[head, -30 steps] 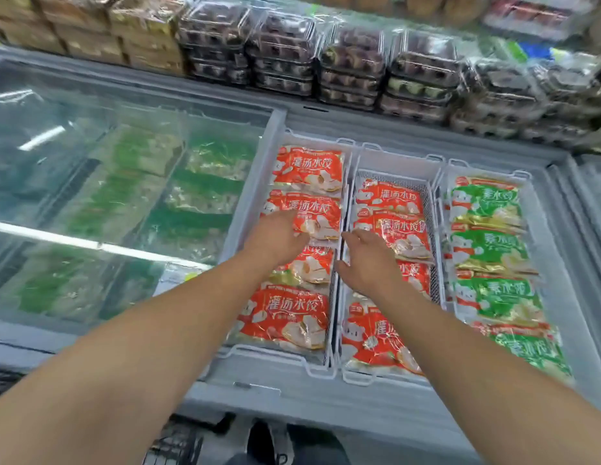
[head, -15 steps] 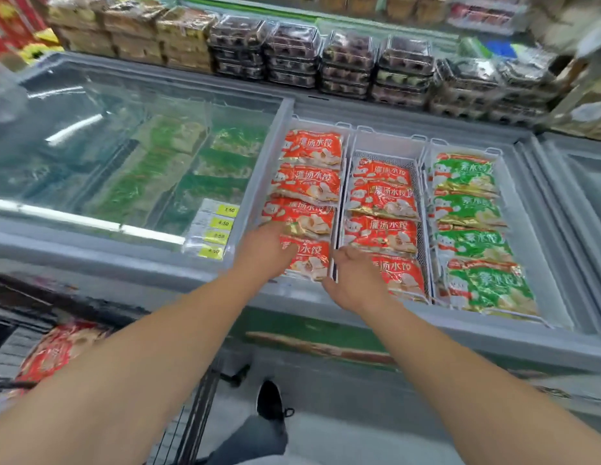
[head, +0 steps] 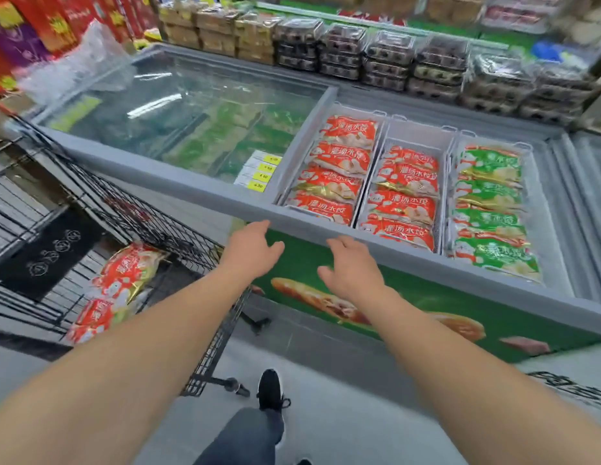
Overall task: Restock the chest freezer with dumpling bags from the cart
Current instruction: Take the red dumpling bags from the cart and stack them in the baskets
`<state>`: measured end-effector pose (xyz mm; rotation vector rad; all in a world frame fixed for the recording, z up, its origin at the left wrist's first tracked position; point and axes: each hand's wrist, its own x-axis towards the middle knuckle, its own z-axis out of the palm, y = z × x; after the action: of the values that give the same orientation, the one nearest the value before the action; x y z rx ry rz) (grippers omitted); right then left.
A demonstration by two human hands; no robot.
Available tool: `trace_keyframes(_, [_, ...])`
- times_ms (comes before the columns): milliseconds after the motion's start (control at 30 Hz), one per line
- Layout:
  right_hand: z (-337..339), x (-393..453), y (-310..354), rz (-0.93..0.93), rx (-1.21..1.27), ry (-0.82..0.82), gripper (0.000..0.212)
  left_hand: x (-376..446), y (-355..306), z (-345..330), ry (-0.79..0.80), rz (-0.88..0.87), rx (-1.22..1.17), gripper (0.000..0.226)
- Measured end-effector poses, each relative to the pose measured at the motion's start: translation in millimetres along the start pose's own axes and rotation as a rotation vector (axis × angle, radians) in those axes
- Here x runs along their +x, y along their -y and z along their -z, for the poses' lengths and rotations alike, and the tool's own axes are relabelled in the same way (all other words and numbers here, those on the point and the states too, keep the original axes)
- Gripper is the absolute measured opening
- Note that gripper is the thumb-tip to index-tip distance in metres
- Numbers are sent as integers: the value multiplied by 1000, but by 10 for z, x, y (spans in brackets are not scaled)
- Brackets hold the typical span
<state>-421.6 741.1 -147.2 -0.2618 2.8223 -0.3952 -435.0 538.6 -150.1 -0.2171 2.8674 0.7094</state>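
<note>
Head view, left to right: cart [head: 131, 213] holds red dumpling bags [head: 119, 283] heaped in its basket, long axes running roughly toward the camera, tilted, print facing up. Left hand [head: 250, 251] and right hand [head: 351, 268] both empty, fingers loosely spread, just in front of the chest freezer [head: 259, 209] rim. Risk: grabbing the slack heap one-handed, a bag slides off; bags laid crosswise won't fit the red rows [head: 336, 169].
</note>
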Motion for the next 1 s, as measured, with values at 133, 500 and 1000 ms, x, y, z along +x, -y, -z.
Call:
trace_keyframes(133, [-145, -182, 399, 71, -8, 26, 66, -461, 386, 173, -51, 65, -36, 64])
trace_keyframes(500, [-1014, -358, 2074, 232, -76, 169, 62, -1385, 2264, 673, -85, 251, -68, 69])
trace_keyframes(1000, [-2038, 171, 4532, 284, -112, 265, 60, -1499, 4800, 1750, -118, 419, -164, 57])
